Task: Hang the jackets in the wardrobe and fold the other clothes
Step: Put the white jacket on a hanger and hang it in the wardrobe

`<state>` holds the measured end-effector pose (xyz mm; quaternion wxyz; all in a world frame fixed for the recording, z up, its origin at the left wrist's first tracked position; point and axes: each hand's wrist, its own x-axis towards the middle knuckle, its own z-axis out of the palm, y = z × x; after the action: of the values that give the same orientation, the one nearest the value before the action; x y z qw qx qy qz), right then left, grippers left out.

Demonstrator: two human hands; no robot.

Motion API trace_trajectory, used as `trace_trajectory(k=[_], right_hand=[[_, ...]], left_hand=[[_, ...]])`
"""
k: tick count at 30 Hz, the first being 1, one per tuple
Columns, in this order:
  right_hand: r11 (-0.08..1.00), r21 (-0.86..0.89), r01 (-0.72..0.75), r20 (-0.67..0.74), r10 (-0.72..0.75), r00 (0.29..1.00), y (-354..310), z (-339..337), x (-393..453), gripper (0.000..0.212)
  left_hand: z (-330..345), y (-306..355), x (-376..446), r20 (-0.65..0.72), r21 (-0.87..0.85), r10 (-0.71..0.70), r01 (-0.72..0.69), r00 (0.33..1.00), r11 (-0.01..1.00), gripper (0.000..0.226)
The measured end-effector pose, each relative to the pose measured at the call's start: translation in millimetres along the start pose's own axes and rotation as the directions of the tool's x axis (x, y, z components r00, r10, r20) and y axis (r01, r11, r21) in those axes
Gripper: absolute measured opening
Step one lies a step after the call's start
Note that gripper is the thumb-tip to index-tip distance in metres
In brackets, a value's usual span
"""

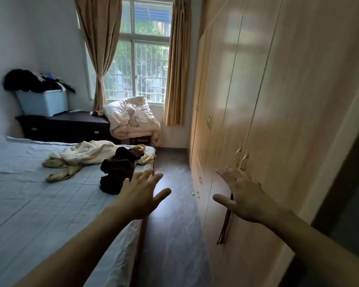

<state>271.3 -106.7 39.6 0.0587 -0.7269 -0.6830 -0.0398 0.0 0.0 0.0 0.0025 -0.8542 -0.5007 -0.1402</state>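
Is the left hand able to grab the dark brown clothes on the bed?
Probably yes. The left hand is open and reaching toward the crumpled dark brown clothes at the edge of the pale blue bed, with nothing between them.

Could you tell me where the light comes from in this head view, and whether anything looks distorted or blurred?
Head view: daylight enters through the window and glares on the wardrobe doors; the wide lens bows the wardrobe's edges; the right hand looks slightly blurred.
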Motion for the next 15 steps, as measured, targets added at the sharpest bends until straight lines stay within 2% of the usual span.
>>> trace_trajectory(k=[5, 10, 15], right_hand=[[0.997, -0.064, 0.036, 0.01, -0.035, 0.999, -7.4, 8.8, 77.3, 0.078], [0.994, 0.108, 0.008, 0.015, -0.009, 1.0, -10.8, 21.1, 145.3, 0.083], [0.996, 0.086, -0.029, 0.041, 0.025, 0.999, 2.2, 37.7, 218.5, 0.078]], left_hand=[[8.0, -46.1, 55.7, -0.048, -0.029, -0.026, 0.024, 0.999, 0.999, 0.073], [14.9, -84.8, 102.7, -0.047, -0.022, -0.058, 0.057, 0.997, 0.998, 0.072], [32.7, -109.6, 165.2, 0.019, -0.036, -0.104, 0.105, 0.994, 0.994, 0.069]])
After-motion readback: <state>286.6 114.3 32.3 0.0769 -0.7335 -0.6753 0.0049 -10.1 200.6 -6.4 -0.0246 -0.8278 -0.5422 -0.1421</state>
